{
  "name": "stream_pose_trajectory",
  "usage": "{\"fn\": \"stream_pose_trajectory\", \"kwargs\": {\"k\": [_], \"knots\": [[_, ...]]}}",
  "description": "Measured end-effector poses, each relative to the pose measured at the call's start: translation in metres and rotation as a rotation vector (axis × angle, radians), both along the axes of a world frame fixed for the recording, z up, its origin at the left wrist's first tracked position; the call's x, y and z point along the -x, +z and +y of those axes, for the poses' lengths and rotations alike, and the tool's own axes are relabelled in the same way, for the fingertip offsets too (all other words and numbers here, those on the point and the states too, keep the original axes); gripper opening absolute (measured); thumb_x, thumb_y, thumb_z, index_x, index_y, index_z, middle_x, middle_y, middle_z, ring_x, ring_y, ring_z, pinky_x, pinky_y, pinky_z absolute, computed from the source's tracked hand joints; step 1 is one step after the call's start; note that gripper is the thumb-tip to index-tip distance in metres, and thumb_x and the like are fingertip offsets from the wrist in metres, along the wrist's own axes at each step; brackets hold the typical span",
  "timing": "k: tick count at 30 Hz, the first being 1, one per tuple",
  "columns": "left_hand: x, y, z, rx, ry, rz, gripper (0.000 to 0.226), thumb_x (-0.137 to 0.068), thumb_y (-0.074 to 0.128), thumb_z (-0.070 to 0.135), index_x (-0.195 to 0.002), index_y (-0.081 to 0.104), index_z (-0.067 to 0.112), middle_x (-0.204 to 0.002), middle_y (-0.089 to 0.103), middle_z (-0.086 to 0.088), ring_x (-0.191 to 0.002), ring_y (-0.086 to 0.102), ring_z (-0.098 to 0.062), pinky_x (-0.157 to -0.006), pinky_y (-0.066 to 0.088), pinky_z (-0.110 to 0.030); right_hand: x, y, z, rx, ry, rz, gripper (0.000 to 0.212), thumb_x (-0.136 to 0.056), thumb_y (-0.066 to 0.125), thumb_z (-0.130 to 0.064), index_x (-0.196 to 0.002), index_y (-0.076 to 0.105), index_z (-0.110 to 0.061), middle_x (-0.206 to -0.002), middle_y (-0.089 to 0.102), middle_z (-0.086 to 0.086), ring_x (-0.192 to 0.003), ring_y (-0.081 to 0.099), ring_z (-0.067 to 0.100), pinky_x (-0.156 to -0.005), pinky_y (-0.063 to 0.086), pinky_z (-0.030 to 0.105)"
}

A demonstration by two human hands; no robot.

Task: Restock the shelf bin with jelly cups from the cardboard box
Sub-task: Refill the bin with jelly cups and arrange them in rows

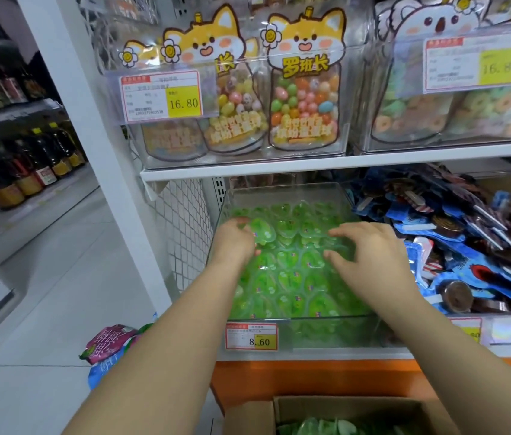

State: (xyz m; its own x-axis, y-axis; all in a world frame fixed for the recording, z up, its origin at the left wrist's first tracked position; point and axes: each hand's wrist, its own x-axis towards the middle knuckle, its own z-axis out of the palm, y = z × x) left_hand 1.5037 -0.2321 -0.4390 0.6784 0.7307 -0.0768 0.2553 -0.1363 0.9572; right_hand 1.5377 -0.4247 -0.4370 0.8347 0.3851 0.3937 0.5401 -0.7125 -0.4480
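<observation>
**A:** Where are the hands?

**B:** Both reach into the shelf bin, a clear tub on the lower shelf. The left hand is at the bin's left side, with thumb and fingers curled round one green jelly cup. It holds the cup just above the others.

**A:** And the right hand?

**B:** The right hand is over the middle of the bin, palm down, with fingers spread and loosely bent. I see no cup gripped in it. The fingertips are on or just over the top layer; I cannot tell which.

**A:** How does the bin look?

**B:** Green jelly cups lie packed side by side across it, front to back. A price tag reading 8.60 sits on the front wall.

**A:** And the cardboard box?

**B:** The cardboard box is at the bottom edge, below the shelf, with its flaps open. More green cups show inside.

**A:** Anything around?

**B:** A neighbouring bin to the right holds blue packets. The shelf above has pouches of coloured sweets. Dark bottles stand on shelving far left, and two snack bags lie on the floor.
</observation>
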Motion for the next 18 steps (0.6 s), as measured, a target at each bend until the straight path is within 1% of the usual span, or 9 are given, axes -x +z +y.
{"fn": "stream_pose_trajectory", "kwargs": {"k": [2, 4, 6, 7, 9, 11, 15, 17, 18], "knots": [[-0.015, -0.007, 0.004, 0.022, 0.058, 0.041, 0.033, -0.099, 0.039, 0.004, -0.127, 0.056, 0.009, -0.121, 0.057, -0.016, -0.064, 0.058, -0.017, -0.085, 0.055, -0.043, -0.002, -0.006, -0.003, 0.062, 0.008, 0.017, 0.036, -0.082, 0.068, -0.036, -0.116, 0.064, -0.026, -0.125, 0.058, -0.004, -0.123, 0.039, 0.022, -0.100, 0.032, 0.036], [-0.026, -0.014, 0.010, 0.069, 0.103, 0.061, 0.034, -0.099, 0.040, 0.002, -0.127, 0.057, 0.008, -0.122, 0.058, -0.018, -0.075, 0.063, -0.024, -0.085, 0.055, -0.042, -0.005, -0.011, -0.005, 0.072, 0.032, 0.037, 0.037, -0.082, 0.068, -0.035, -0.117, 0.064, -0.025, -0.125, 0.057, -0.002, -0.123, 0.038, 0.021, -0.101, 0.031, 0.034], [-0.035, -0.021, 0.015, 0.106, 0.130, 0.083, 0.034, -0.098, 0.040, 0.000, -0.128, 0.056, 0.006, -0.123, 0.058, -0.016, -0.085, 0.066, -0.029, -0.073, 0.057, -0.037, -0.006, -0.013, -0.007, 0.061, 0.048, 0.015, 0.037, -0.081, 0.069, -0.033, -0.116, 0.065, -0.023, -0.124, 0.057, -0.001, -0.122, 0.039, 0.021, -0.101, 0.030, 0.031], [-0.039, -0.024, 0.017, 0.120, 0.135, 0.088, 0.034, -0.098, 0.040, 0.000, -0.128, 0.056, 0.006, -0.124, 0.057, -0.015, -0.077, 0.065, -0.028, -0.063, 0.055, -0.031, -0.007, -0.015, -0.008, 0.055, 0.053, 0.006, 0.036, -0.081, 0.069, -0.033, -0.116, 0.065, -0.022, -0.123, 0.057, 0.000, -0.122, 0.039, 0.020, -0.101, 0.029, 0.030], [-0.044, -0.026, 0.020, 0.160, 0.137, 0.080, 0.033, -0.098, 0.040, 0.000, -0.125, 0.058, 0.007, -0.124, 0.057, -0.016, -0.056, 0.052, -0.018, -0.044, 0.049, -0.020, -0.009, -0.017, -0.008, 0.051, 0.058, 0.000, 0.036, -0.081, 0.069, -0.033, -0.116, 0.065, -0.022, -0.123, 0.057, -0.001, -0.123, 0.038, 0.019, -0.101, 0.028, 0.029], [-0.047, -0.024, 0.020, 0.188, 0.141, 0.073, 0.030, -0.098, 0.042, 0.001, -0.121, 0.060, 0.008, -0.118, 0.058, -0.017, -0.053, 0.044, -0.014, -0.035, 0.043, -0.017, -0.009, -0.018, -0.008, 0.037, 0.061, -0.002, 0.035, -0.081, 0.070, -0.032, -0.114, 0.066, -0.021, -0.121, 0.057, -0.001, -0.122, 0.038, 0.019, -0.101, 0.028, 0.028], [-0.050, -0.026, 0.021, 0.200, 0.138, 0.049, 0.027, -0.097, 0.047, 0.001, -0.118, 0.062, 0.009, -0.125, 0.058, -0.018, -0.054, 0.046, -0.015, -0.035, 0.045, -0.017, -0.010, -0.020, -0.006, 0.030, 0.053, -0.007, 0.034, -0.078, 0.073, -0.030, -0.110, 0.069, -0.019, -0.117, 0.060, 0.002, -0.120, 0.042, 0.024, -0.101, 0.030, 0.033], [-0.050, -0.027, 0.020, 0.179, 0.140, 0.040, 0.026, -0.097, 0.048, 0.003, -0.119, 0.061, 0.008, -0.124, 0.059, -0.018, -0.058, 0.052, -0.018, -0.040, 0.048, -0.020, -0.010, -0.021, -0.005, 0.027, 0.050, -0.019, 0.033, -0.076, 0.075, -0.029, -0.107, 0.070, -0.019, -0.115, 0.061, 0.003, -0.119, 0.044, 0.026, -0.100, 0.032, 0.035], [-0.049, -0.027, 0.021, 0.165, 0.136, 0.043, 0.026, -0.097, 0.048, 0.004, -0.120, 0.061, 0.007, -0.123, 0.059, -0.018, -0.064, 0.059, -0.021, -0.045, 0.049, -0.023, -0.010, -0.021, -0.005, 0.034, 0.046, -0.022, 0.033, -0.077, 0.074, -0.030, -0.108, 0.070, -0.020, -0.115, 0.061, 0.003, -0.120, 0.043, 0.025, -0.100, 0.031, 0.035]]}}
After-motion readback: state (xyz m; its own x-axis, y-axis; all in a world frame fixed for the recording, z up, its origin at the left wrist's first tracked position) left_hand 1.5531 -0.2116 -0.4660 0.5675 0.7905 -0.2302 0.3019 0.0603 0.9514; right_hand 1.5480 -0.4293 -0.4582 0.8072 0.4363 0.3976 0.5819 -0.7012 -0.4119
